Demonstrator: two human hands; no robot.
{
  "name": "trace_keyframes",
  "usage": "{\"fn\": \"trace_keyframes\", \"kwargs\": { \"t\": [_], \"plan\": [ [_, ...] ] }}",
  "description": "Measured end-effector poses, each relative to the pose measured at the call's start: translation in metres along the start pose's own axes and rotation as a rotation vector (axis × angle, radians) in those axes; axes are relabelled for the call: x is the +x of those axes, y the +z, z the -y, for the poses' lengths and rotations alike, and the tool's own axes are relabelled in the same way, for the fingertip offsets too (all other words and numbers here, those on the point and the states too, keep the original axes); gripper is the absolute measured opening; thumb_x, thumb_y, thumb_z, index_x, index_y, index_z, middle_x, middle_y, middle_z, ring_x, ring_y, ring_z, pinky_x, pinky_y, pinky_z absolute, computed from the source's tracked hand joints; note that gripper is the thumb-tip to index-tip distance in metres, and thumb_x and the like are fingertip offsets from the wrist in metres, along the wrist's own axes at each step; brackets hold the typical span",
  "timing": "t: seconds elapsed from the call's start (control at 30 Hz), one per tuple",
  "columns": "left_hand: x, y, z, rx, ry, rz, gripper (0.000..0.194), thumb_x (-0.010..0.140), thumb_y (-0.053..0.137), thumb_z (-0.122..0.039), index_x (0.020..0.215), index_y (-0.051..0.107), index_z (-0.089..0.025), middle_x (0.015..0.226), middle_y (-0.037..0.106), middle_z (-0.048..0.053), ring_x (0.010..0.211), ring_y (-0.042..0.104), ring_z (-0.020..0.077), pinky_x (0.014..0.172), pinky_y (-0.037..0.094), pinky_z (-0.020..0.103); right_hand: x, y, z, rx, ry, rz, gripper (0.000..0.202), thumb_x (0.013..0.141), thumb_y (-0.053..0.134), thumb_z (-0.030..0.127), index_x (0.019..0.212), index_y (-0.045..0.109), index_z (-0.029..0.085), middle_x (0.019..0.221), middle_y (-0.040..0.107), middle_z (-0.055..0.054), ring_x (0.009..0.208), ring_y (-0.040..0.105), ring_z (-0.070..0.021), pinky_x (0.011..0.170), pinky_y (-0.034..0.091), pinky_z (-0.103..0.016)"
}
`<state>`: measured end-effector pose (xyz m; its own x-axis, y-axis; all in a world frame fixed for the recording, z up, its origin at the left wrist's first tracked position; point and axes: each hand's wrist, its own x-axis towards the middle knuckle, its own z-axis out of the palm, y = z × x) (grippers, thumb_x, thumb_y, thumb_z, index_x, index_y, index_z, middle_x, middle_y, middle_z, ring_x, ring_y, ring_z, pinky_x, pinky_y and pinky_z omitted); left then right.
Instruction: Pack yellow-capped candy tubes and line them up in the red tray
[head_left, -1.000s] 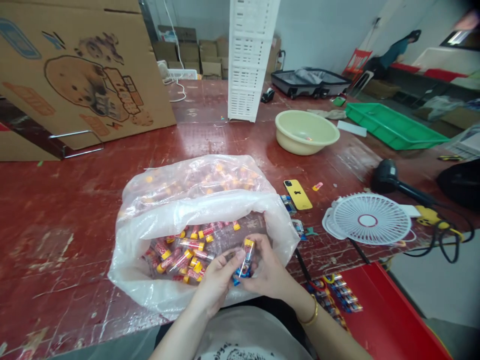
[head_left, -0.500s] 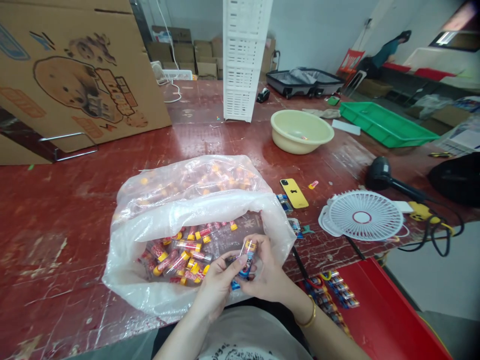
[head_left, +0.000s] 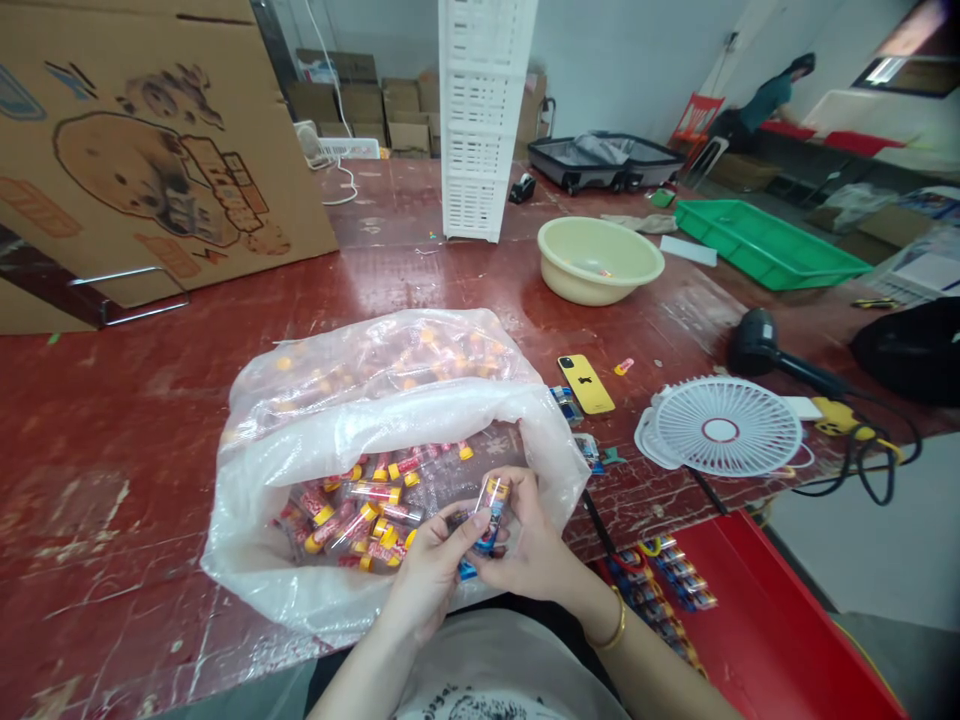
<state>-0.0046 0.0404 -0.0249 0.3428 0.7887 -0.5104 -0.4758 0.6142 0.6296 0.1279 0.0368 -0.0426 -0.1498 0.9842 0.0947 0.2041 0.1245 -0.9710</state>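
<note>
A small clear plastic tube with a yellow cap and blue label [head_left: 491,512] stands nearly upright at the near rim of a crinkled translucent plastic bag [head_left: 315,420]. The left hand [head_left: 431,570] and right hand [head_left: 532,550] both pinch it between fingertips. Inside the bag lie many red-labelled, yellow-capped tubes [head_left: 360,505]. The bag rests on a scuffed red wooden table [head_left: 112,400], near a glossy yellow phone [head_left: 586,384].

Yellow phone [head_left: 586,384] beside white fan [head_left: 720,430]; cream basin [head_left: 600,261]; green tray [head_left: 769,245].
</note>
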Motion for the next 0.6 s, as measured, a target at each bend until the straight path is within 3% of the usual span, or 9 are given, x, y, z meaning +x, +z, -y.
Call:
{"fn": "trace_keyframes", "kwargs": {
  "t": [0.13, 0.27, 0.37, 0.47, 0.53, 0.6],
  "plan": [
    [0.0, 0.001, -0.001, 0.013, 0.003, -0.014, 0.022, 0.075, 0.073, -0.027, 0.092, 0.07, -0.015, 0.069, 0.073, 0.004, 0.064, 0.066, 0.0136, 0.063, 0.05, 0.022, -0.001, -0.003, 0.0, 0.046, 0.03, 0.023, 0.061, 0.061, 0.07, 0.014, 0.109, 0.034, 0.025, 0.104, 0.042, -0.004, 0.088, 0.052, -0.0151, 0.057, 0.046, -0.02],
    [0.004, -0.002, 0.003, 0.067, 0.054, -0.054, 0.028, 0.07, 0.077, -0.03, 0.092, 0.068, -0.016, 0.069, 0.073, 0.002, 0.066, 0.066, 0.0141, 0.065, 0.05, 0.022, -0.001, -0.006, -0.001, 0.246, 0.063, -0.019, 0.061, 0.064, 0.075, 0.026, 0.108, 0.033, 0.027, 0.104, 0.047, -0.002, 0.091, 0.053, -0.0159, 0.071, 0.05, -0.027],
    [0.009, -0.001, 0.013, 0.143, 0.06, -0.073, 0.032, 0.064, 0.081, -0.033, 0.087, 0.066, -0.016, 0.067, 0.072, 0.0, 0.059, 0.064, 0.0131, 0.06, 0.049, 0.022, -0.007, -0.005, 0.0, 0.508, 0.209, -0.179, 0.043, 0.072, 0.07, 0.041, 0.095, 0.037, 0.026, 0.092, 0.054, 0.0, 0.074, 0.055, -0.0138, 0.063, 0.05, -0.028],
    [0.009, 0.007, 0.028, 0.209, -0.064, -0.001, 0.032, 0.067, 0.077, -0.04, 0.087, 0.066, -0.018, 0.072, 0.073, 0.001, 0.063, 0.066, 0.0161, 0.059, 0.051, 0.025, -0.022, -0.014, 0.001, 0.617, 0.279, -0.338, 0.044, 0.066, 0.075, 0.046, 0.086, 0.042, 0.024, 0.083, 0.059, 0.001, 0.067, 0.057, -0.0142, 0.062, 0.051, -0.03],
    [0.005, 0.014, 0.038, 0.295, -0.163, 0.106, 0.033, 0.071, 0.073, -0.043, 0.095, 0.066, -0.021, 0.088, 0.075, 0.004, 0.077, 0.068, 0.0203, 0.063, 0.052, 0.028, -0.04, -0.038, -0.006, 0.598, 0.243, -0.494, 0.042, 0.066, 0.076, 0.045, 0.087, 0.046, 0.024, 0.084, 0.063, 0.0, 0.073, 0.061, -0.0158, 0.068, 0.053, -0.032],
    [-0.002, 0.019, 0.046, 0.438, -0.257, 0.232, 0.035, 0.071, 0.073, -0.041, 0.101, 0.067, -0.023, 0.099, 0.074, 0.006, 0.086, 0.067, 0.0225, 0.069, 0.052, 0.031, -0.067, -0.077, -0.022, 0.472, 0.229, -0.755, 0.039, 0.07, 0.073, 0.045, 0.092, 0.048, 0.024, 0.089, 0.065, -0.001, 0.08, 0.063, -0.0167, 0.073, 0.053, -0.032]
  ]
}}
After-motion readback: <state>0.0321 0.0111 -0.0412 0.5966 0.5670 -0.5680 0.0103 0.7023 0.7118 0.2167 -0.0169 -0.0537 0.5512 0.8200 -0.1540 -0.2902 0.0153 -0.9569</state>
